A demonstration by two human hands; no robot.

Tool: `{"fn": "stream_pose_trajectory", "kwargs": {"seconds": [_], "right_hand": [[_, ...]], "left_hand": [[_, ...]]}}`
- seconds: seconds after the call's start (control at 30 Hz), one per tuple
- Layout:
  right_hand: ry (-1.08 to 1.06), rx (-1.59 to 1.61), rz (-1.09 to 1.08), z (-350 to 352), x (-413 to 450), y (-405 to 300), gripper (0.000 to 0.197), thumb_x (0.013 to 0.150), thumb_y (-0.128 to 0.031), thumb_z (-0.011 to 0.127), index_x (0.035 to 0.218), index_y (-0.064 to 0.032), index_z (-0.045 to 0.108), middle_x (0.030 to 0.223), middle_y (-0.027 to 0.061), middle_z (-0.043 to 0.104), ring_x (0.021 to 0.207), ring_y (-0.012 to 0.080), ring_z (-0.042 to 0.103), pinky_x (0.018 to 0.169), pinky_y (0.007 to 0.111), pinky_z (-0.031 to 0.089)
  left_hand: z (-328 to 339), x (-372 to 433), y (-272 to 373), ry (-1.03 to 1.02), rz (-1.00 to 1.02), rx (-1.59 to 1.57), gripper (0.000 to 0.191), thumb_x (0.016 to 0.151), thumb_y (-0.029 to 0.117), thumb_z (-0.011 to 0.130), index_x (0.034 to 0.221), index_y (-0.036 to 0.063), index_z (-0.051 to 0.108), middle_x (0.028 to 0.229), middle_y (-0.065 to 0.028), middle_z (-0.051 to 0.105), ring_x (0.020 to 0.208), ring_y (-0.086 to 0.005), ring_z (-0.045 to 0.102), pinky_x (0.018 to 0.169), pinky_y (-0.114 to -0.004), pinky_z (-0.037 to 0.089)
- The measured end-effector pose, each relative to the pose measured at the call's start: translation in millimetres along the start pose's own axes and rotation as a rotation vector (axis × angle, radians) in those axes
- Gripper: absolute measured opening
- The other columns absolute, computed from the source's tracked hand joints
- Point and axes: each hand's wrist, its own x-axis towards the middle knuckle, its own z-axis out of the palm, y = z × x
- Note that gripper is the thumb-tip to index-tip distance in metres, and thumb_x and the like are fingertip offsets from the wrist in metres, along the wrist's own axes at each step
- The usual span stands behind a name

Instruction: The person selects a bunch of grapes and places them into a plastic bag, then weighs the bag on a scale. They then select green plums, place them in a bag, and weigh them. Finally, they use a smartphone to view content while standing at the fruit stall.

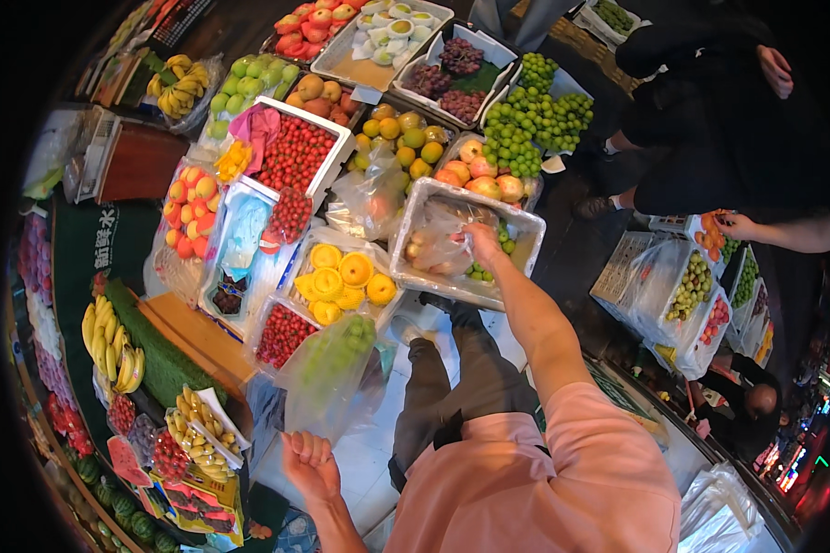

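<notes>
My right hand point(482, 243) reaches into a white foam box point(404, 207), its fingers closed on the gathered top of a clear plastic bag of roundish fruit point(432, 252). Small green fruits point(505, 238) lie in the same box, beside and under that hand. My left hand point(312, 462) is raised low in the view, fingers curled, at the edge of a clear plastic bag with green grapes point(339, 352); the bag hangs from it. A tray of yellow fruit in foam nets point(353, 269) and a box of small red fruit point(283, 335) are just beyond this bag.
Boxes of cherry tomatoes point(294, 152), pomegranates point(484, 186), green grapes point(539, 117) and dark grapes point(462, 57) stand ahead. Bananas point(111, 342) lie at the left. At the right, a person in dark clothing point(726, 131) stands near more fruit crates point(692, 276). My legs are on the pale tiled floor point(360, 477).
</notes>
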Motion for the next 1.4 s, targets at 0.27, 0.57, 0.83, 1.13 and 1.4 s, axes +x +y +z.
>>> {"fn": "stream_pose_trajectory", "kwargs": {"seconds": [0.27,0.57,0.83,1.13,1.4], "right_hand": [[-0.338,-1.089,0.124,3,-18,-8,0.062,0.073,-0.066,0.075,0.08,-0.0049,0.069,0.073,0.0074,0.068,0.066,0.0158,0.063,0.065,0.031,0.048],[-0.222,-0.314,0.074,-19,-17,47,0.024,0.087,-0.019,0.07,0.103,-0.0015,0.068,0.075,0.0039,0.066,0.069,0.0163,0.061,0.071,0.033,0.053],[0.01,0.456,0.148,-6,-15,22,0.029,0.09,-0.022,0.066,0.111,-0.0016,0.064,0.063,-0.0032,0.041,0.057,0.0128,0.043,0.059,0.032,0.045],[-0.088,-0.296,-0.081,43,-18,-11,0.032,0.085,-0.035,0.075,0.102,-0.0083,0.069,0.074,0.0028,0.062,0.068,0.0157,0.06,0.061,0.031,0.048],[-0.013,-0.544,-0.296,31,5,20,0.025,0.082,-0.024,0.072,0.093,-0.002,0.071,0.085,0.0064,0.069,0.08,0.0195,0.064,0.072,0.033,0.05]], "left_hand": [[-10,-5,-15,0.041,-0.042,-0.046,0.038,0.109,0.029,0.037,0.075,0.0129,0.04,0.061,0.0051,0.028,0.05,-0.0083,0.022,0.052,-0.026,0.026],[-12,-5,-27,0.032,-0.073,-0.022,0.039,0.109,0.03,0.037,0.074,0.0131,0.04,0.061,0.0051,0.029,0.05,-0.0083,0.023,0.053,-0.026,0.027],[-7,-4,-29,0.027,-0.072,0.022,0.039,0.109,0.03,0.037,0.074,0.0136,0.04,0.061,0.0052,0.028,0.05,-0.0081,0.024,0.053,-0.026,0.028],[-7,-2,-30,0.062,-0.074,0.035,0.039,0.109,0.03,0.039,0.073,0.0137,0.04,0.06,0.0055,0.028,0.049,-0.0077,0.024,0.052,-0.026,0.027],[-7,-1,-35,0.068,-0.097,0.024,0.038,0.109,0.029,0.04,0.074,0.0139,0.041,0.059,0.0058,0.028,0.048,-0.0073,0.024,0.051,-0.026,0.027]]}}
